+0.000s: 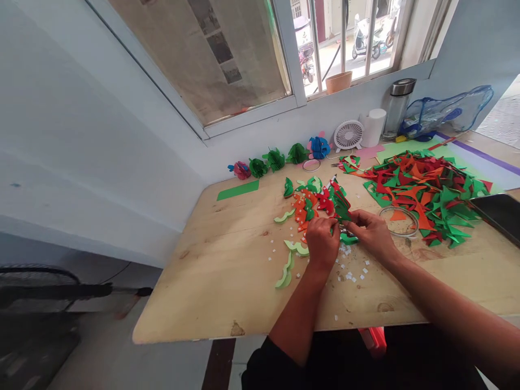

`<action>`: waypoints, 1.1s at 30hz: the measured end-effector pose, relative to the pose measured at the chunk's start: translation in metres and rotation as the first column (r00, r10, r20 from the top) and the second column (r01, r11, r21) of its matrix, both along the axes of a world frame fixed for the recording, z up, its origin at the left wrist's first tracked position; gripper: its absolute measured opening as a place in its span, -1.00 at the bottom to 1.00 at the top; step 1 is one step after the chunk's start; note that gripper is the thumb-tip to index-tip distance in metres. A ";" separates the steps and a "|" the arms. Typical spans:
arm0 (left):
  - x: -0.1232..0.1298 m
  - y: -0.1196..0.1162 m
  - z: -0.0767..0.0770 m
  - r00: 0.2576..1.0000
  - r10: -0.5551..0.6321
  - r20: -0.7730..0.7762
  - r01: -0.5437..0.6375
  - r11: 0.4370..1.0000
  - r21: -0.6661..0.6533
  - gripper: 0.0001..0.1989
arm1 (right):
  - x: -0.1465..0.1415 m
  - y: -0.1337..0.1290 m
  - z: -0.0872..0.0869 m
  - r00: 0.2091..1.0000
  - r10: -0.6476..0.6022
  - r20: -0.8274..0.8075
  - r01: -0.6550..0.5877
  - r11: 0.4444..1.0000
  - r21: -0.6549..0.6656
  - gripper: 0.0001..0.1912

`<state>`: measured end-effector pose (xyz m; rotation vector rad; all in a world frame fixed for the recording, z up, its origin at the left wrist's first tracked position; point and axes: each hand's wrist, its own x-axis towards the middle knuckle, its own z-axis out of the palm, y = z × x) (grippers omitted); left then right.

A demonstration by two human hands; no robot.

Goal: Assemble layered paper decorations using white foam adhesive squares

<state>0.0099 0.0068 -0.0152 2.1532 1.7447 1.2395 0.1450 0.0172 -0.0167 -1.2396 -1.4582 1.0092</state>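
Near the middle of the wooden table, my left hand is closed, its fingertips at small paper pieces too small to make out. My right hand pinches the lower end of a green and red folded paper piece, close beside the left fingertips. Orange scalloped paper pieces lie just beyond the left hand, with red ones next to them. Pale green wavy strips rest left of my left wrist. Small white squares are scattered between my forearms.
A heap of red, orange and green scraps covers the right side, with a tape roll and black phone beside it. Along the wall stand paper figures, a small fan, a white cylinder and a glass bottle.
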 end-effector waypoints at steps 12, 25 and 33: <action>0.001 0.000 0.004 0.964 0.023 0.265 0.014 0.991 -0.135 -0.91 | 0.000 0.001 -0.003 1.000 -0.003 -0.020 0.003 1.000 -0.015 -0.76; 0.005 -0.001 0.003 0.947 0.049 0.316 -0.018 0.995 -0.102 -0.86 | -0.004 -0.002 0.004 0.988 -0.022 -0.150 0.008 0.996 -0.091 -0.71; 0.002 0.005 0.002 0.720 0.122 0.683 0.142 0.938 -0.317 -0.92 | -0.003 0.000 0.013 0.937 -0.051 -0.345 -0.020 0.980 -0.199 -0.70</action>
